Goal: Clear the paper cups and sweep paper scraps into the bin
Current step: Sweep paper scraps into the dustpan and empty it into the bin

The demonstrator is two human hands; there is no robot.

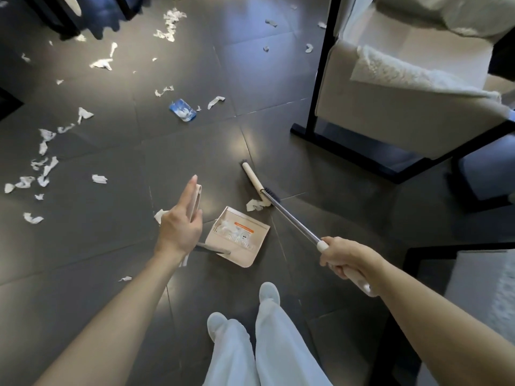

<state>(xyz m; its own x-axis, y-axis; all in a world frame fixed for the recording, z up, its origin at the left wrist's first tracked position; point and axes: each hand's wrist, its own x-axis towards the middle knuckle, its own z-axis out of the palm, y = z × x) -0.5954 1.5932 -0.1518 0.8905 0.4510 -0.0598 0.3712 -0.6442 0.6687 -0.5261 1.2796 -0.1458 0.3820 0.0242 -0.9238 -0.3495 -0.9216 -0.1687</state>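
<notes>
My right hand (344, 260) grips the white grip of a broom whose metal pole runs up-left to the beige broom head (252, 181) on the dark tile floor. A white paper scrap (254, 205) lies against the bristles, just beyond the mouth of the beige dustpan (250, 256). The pan holds a few white scraps. My left hand (181, 224) rests with straight fingers against the dustpan's upright beige handle (197, 196). A flattened blue paper cup (182, 110) lies farther out. Several torn paper scraps (44, 168) are strewn across the left and far floor.
An armchair with a black metal frame (320, 79) and white cushions stands at the right. More dark furniture sits at the lower right and at the top left corner. My feet in pale slippers (269, 292) stand just behind the dustpan.
</notes>
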